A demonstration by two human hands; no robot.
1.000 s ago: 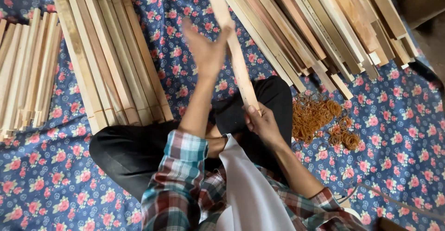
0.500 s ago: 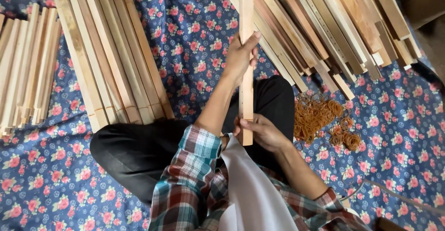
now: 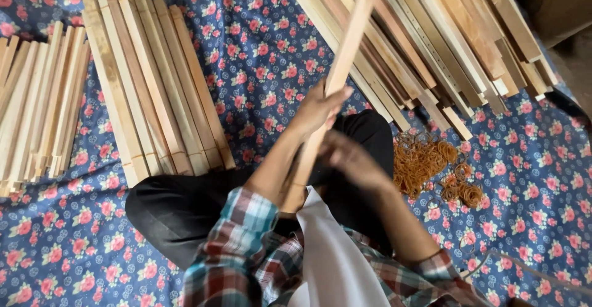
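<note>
- The left hand (image 3: 317,106) is closed around a long wooden slat (image 3: 345,54) that slants toward 1 o'clock.
- The right hand (image 3: 348,156), blurred, sits by the slat's lower end; I cannot tell its grip.
- This looks like a handling step, perhaps bundling; rubber bands (image 3: 431,165) lie at 3 o'clock.
- Any next move needs a firm two-handed hold.

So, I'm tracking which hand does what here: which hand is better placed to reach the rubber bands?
Probably the right hand: it sits beside the wooden stick, on the side of the rubber bands. The left hand is gripping the stick higher up.
</note>
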